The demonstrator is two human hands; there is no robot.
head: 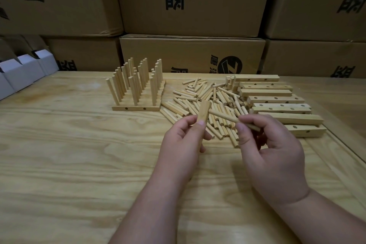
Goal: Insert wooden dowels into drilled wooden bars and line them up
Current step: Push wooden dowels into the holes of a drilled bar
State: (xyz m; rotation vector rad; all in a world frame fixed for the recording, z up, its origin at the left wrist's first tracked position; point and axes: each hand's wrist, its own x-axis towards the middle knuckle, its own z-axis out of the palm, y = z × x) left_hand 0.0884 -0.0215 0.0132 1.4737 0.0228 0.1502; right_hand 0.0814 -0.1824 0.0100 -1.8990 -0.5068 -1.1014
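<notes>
Left hand [183, 136] grips a drilled wooden bar [203, 114] above the plywood tabletop [79, 154], thumb over the near face, fingers curled behind. Bar points away from the person, its far end rising above the fingers and tilted a little right.

Right hand [267, 144] pinches a single wooden dowel [227, 118] between thumb and fingertips. Dowel lies nearly level, its free end aimed left at the side of the held bar, tip at or just touching that face; actual contact cannot be told.

Directly beyond both hands: loose pile of dowels [208, 99] spread flat on the table.

Right of the pile: stack of empty drilled bars [277, 103], lying crosswise, holes showing on top and side faces. The nearest bars sit just past the right hand's knuckles.

Left of the pile: row of finished bars [136, 108] side by side, dowels standing upright, well apart from the left hand.

Behind the table: printed cardboard cartons [192, 2]. Far left: small white boxes [23, 71].
</notes>
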